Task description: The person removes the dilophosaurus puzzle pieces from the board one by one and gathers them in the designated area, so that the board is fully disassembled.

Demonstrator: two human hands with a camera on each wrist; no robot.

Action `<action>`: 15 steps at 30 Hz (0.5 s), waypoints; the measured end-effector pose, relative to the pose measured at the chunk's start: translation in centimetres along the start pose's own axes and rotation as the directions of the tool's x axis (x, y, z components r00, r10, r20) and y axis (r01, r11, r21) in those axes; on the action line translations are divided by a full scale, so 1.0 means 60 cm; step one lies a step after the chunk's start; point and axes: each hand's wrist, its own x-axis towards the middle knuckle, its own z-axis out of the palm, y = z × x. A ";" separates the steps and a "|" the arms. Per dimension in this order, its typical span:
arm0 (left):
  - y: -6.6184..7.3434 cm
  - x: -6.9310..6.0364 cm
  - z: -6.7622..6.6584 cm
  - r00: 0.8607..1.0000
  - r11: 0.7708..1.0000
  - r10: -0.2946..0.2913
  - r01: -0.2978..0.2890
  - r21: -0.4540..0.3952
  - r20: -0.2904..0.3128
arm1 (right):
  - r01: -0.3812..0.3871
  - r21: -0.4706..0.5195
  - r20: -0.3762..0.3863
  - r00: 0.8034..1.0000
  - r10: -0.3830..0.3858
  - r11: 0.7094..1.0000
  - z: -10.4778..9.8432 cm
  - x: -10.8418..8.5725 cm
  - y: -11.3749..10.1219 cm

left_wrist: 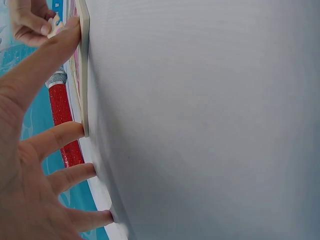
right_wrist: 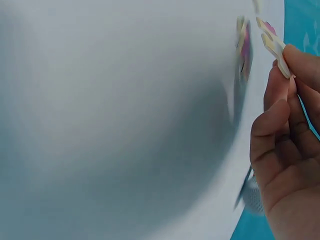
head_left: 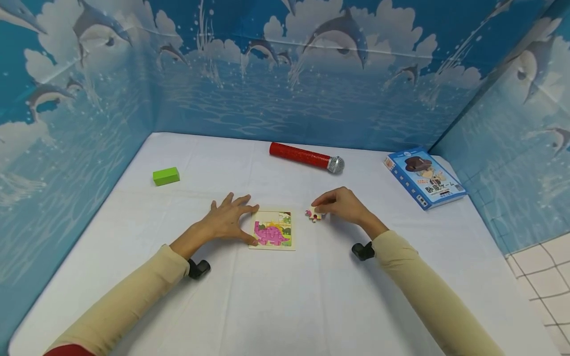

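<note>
A square dinosaur puzzle in a pale frame (head_left: pixel 271 230) lies on the white table. My left hand (head_left: pixel 227 220) is at its left side, fingers spread, with thumb and index finger touching the frame's edge (left_wrist: pixel 85 75). The other fingertips of the left hand (left_wrist: pixel 40 170) rest on the cloth. To the right of the frame, my right hand (head_left: pixel 345 205) pinches a small puzzle piece (right_wrist: pixel 276 52) between thumb and fingertips. Beside the held piece in the right wrist view, a blurred pink-and-cream shape (right_wrist: pixel 244 52) lies low; whether it is a loose piece I cannot tell.
Behind the puzzle lies a red microphone (head_left: pixel 303 155) with a silver head. A green block (head_left: pixel 166 176) is at the back left, and a blue illustrated box (head_left: pixel 425 178) at the back right. Dolphin-print curtains (head_left: pixel 267 89) border the table.
</note>
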 end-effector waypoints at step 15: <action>-0.002 0.001 0.002 1.000 1.000 -0.002 0.002 -0.006 0.002 | -0.085 0.005 -0.001 0.996 0.085 0.996 -0.038 -0.028 0.065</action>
